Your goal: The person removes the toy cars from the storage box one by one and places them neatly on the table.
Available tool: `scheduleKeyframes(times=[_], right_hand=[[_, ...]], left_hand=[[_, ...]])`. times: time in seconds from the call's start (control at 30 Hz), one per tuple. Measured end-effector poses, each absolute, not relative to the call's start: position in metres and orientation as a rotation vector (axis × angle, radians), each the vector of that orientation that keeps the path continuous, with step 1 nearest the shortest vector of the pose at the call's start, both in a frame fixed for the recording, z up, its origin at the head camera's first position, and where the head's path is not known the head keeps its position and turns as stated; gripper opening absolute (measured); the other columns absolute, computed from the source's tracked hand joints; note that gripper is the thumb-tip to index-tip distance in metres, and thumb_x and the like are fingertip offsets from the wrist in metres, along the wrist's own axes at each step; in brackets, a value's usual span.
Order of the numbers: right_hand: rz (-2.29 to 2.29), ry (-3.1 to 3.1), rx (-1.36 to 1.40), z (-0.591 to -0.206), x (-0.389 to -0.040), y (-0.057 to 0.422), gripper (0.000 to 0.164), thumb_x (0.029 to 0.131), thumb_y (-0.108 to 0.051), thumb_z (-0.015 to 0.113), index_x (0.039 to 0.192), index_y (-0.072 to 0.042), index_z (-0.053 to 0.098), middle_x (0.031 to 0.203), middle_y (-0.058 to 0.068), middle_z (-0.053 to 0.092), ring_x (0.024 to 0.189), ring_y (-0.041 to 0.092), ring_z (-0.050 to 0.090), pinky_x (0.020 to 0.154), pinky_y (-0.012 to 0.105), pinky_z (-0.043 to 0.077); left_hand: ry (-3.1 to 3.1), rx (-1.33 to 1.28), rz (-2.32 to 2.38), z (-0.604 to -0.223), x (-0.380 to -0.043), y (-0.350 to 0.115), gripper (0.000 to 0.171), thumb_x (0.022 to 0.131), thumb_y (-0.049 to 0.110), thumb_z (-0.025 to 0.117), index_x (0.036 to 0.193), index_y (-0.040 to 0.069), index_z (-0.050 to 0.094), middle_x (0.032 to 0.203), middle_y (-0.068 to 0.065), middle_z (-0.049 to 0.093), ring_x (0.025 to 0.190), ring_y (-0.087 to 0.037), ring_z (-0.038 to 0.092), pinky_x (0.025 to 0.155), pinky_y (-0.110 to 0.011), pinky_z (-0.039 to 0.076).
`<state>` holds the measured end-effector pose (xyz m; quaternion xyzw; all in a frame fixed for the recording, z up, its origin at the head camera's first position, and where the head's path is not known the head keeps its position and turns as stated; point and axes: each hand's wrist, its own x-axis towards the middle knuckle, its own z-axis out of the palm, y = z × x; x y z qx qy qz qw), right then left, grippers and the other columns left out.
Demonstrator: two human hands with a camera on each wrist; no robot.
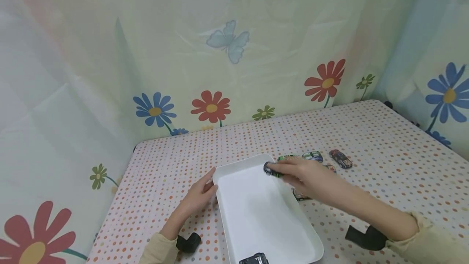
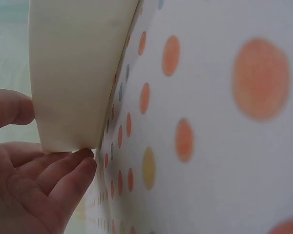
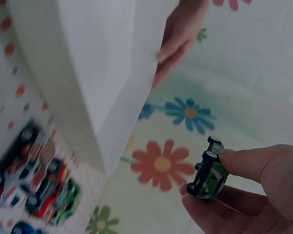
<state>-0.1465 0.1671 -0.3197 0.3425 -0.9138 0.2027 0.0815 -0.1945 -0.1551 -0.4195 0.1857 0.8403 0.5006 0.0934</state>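
Note:
A white rectangular tray (image 1: 253,203) lies in front of me. My left hand (image 1: 198,196) grips its far left corner, thumb at the rim and fingers bent against the outer wall, as the left wrist view also shows. Over the far right corner of the tray, my right hand (image 1: 311,178) pinches a small green and black toy car (image 3: 212,173) between thumb and fingers. The car's wheels show in the right wrist view. Inside the tray's near end sits a black toy car (image 1: 255,259), cut off by the frame's lower edge.
Right of the tray, several toy cars stand on the dotted tablecloth (image 1: 165,174), among them a dark one (image 1: 340,159) and a green and white one (image 1: 312,156). My right hand partly covers others. A flowered curtain (image 1: 176,60) hangs behind the table.

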Motion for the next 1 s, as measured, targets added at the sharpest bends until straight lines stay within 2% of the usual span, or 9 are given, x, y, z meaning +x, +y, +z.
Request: scheduleKeyframes(times=[0.2, 0.33, 0.4, 0.43, 0.57, 0.7, 0.8, 0.87, 1.0], right_hand=[[0.467, -2.793, 0.619, -0.322, -0.178, 0.228, 0.042, 0.086, 0.0, 0.064, 0.127, -0.003, 0.058, 0.112, 0.026, 0.058, 0.087, 0.034, 0.062, 0.063, 0.04, 0.055], [0.366, -2.835, 0.471, -0.334, -0.195, 0.269, 0.04, 0.085, 0.001, 0.064, 0.124, 0.004, 0.057, 0.108, 0.032, 0.057, 0.076, 0.032, 0.06, 0.054, 0.037, 0.049], [0.342, -2.876, 0.425, -0.342, -0.202, 0.286, 0.04, 0.085, 0.002, 0.063, 0.124, 0.007, 0.056, 0.105, 0.033, 0.057, 0.067, 0.026, 0.055, 0.049, 0.034, 0.043], [0.333, -2.894, 0.401, -0.346, -0.205, 0.293, 0.039, 0.085, 0.002, 0.063, 0.123, 0.008, 0.056, 0.105, 0.034, 0.058, 0.068, 0.028, 0.057, 0.05, 0.036, 0.045], [0.369, -2.945, 0.317, -0.36, -0.212, 0.313, 0.037, 0.086, 0.003, 0.06, 0.121, 0.013, 0.054, 0.101, 0.035, 0.058, 0.058, 0.022, 0.05, 0.046, 0.034, 0.041], [0.403, -2.966, 0.253, -0.371, -0.212, 0.324, 0.037, 0.088, 0.003, 0.056, 0.121, 0.017, 0.05, 0.073, 0.021, 0.056, 0.049, 0.016, 0.039, 0.042, 0.03, 0.034], [0.41, -2.977, 0.218, -0.376, -0.212, 0.33, 0.037, 0.088, 0.002, 0.055, 0.12, 0.019, 0.049, 0.064, 0.01, 0.049, 0.046, 0.015, 0.037, 0.041, 0.029, 0.033], [0.408, -2.994, 0.187, -0.38, -0.211, 0.332, 0.036, 0.088, 0.002, 0.055, 0.119, 0.019, 0.049, 0.065, 0.012, 0.05, 0.046, 0.015, 0.037, 0.041, 0.029, 0.033], [0.389, -3.044, 0.126, -0.387, -0.21, 0.333, 0.037, 0.089, 0.0, 0.056, 0.12, 0.018, 0.049, 0.079, 0.026, 0.057, 0.047, 0.016, 0.038, 0.042, 0.029, 0.034]], left_hand=[[2.492, 0.549, 1.48, -0.421, -0.193, -0.156, 0.057, 0.098, 0.013, 0.048, 0.147, -0.001, 0.021, 0.144, -0.025, 0.03, 0.125, -0.035, 0.041, 0.099, -0.038, 0.039], [2.495, 0.543, 1.474, -0.423, -0.195, -0.155, 0.057, 0.098, 0.014, 0.048, 0.147, 0.0, 0.022, 0.144, -0.025, 0.03, 0.125, -0.034, 0.04, 0.1, -0.037, 0.039], [2.504, 0.533, 1.46, -0.424, -0.195, -0.155, 0.057, 0.098, 0.015, 0.048, 0.147, 0.001, 0.022, 0.145, -0.024, 0.03, 0.125, -0.034, 0.04, 0.099, -0.037, 0.039], [2.506, 0.524, 1.456, -0.423, -0.196, -0.155, 0.057, 0.098, 0.015, 0.048, 0.148, 0.002, 0.022, 0.145, -0.023, 0.03, 0.125, -0.033, 0.041, 0.099, -0.037, 0.039], [2.507, 0.512, 1.462, -0.423, -0.196, -0.155, 0.057, 0.098, 0.015, 0.048, 0.148, 0.002, 0.023, 0.145, -0.023, 0.031, 0.125, -0.034, 0.041, 0.099, -0.038, 0.039], [2.513, 0.51, 1.457, -0.422, -0.196, -0.155, 0.057, 0.098, 0.015, 0.048, 0.148, 0.002, 0.023, 0.145, -0.023, 0.031, 0.125, -0.033, 0.041, 0.099, -0.037, 0.039], [2.514, 0.513, 1.454, -0.42, -0.196, -0.154, 0.057, 0.098, 0.014, 0.047, 0.148, 0.001, 0.022, 0.144, -0.023, 0.031, 0.125, -0.034, 0.041, 0.098, -0.036, 0.04], [2.513, 0.513, 1.455, -0.419, -0.196, -0.154, 0.057, 0.098, 0.013, 0.047, 0.147, 0.001, 0.022, 0.144, -0.024, 0.031, 0.125, -0.034, 0.041, 0.098, -0.036, 0.04], [2.513, 0.517, 1.46, -0.418, -0.196, -0.154, 0.056, 0.098, 0.012, 0.047, 0.147, 0.0, 0.022, 0.144, -0.024, 0.031, 0.125, -0.034, 0.041, 0.098, -0.036, 0.04]])
